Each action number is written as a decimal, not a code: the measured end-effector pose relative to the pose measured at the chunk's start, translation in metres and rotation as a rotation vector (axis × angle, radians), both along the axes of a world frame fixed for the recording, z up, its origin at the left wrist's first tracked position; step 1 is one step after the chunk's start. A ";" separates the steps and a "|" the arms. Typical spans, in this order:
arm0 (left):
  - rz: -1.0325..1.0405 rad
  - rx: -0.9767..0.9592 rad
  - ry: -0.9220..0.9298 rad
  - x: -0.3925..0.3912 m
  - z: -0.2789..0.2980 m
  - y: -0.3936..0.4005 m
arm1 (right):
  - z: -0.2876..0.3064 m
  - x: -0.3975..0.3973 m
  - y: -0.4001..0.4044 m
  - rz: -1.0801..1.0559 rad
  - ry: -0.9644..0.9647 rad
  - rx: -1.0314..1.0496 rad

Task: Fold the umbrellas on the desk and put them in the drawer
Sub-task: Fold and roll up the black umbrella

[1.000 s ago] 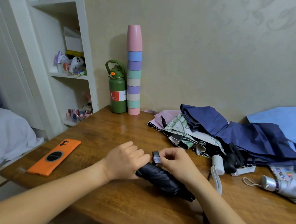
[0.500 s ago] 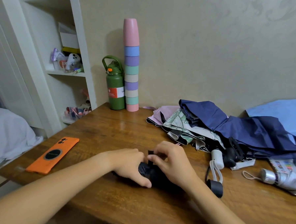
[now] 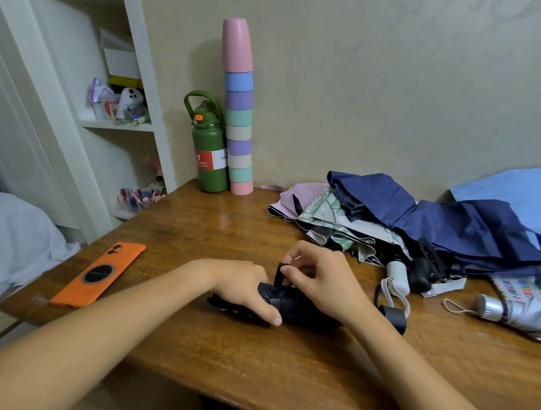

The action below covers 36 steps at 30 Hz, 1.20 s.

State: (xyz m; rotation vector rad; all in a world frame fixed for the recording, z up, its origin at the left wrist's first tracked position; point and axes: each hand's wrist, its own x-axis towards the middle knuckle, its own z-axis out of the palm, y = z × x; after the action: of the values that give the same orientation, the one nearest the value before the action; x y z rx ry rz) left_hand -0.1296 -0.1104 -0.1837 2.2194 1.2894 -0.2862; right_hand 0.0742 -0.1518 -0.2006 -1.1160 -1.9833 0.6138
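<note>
A rolled black umbrella [image 3: 292, 307] lies on the wooden desk [image 3: 201, 230] near the front. My left hand [image 3: 245, 287] presses down on its canopy end. My right hand [image 3: 323, 280] pinches the umbrella's black closing strap [image 3: 279, 273] above the roll. The umbrella's handle [image 3: 394, 319] sticks out to the right of my wrist. Behind it lies a heap of loose umbrellas: a navy one [image 3: 458, 226], a green-patterned one [image 3: 326, 214] and a pink one [image 3: 290, 197]. A silver umbrella [image 3: 525, 313] lies at the right edge. No drawer is in view.
An orange phone [image 3: 99, 275] lies at the desk's left end. A green bottle [image 3: 209, 154] and a tall stack of coloured cups [image 3: 239, 112] stand against the wall. A white shelf unit [image 3: 124, 124] is on the left, and a light blue sheet [image 3: 519, 191] on the right.
My hands have rolled the black umbrella flat on the desk. My left hand has shifted onto the roll, and my right hand has pulled the strap down towards it.
</note>
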 end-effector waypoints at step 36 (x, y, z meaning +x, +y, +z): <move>0.016 -0.065 -0.071 -0.005 -0.010 0.006 | -0.007 0.000 0.001 0.202 -0.379 0.267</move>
State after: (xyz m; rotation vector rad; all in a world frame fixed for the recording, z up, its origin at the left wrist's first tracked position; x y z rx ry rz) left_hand -0.1341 -0.1044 -0.1942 2.1450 1.2419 -0.2376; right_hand 0.0741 -0.1507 -0.2074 -0.9231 -2.4405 0.2343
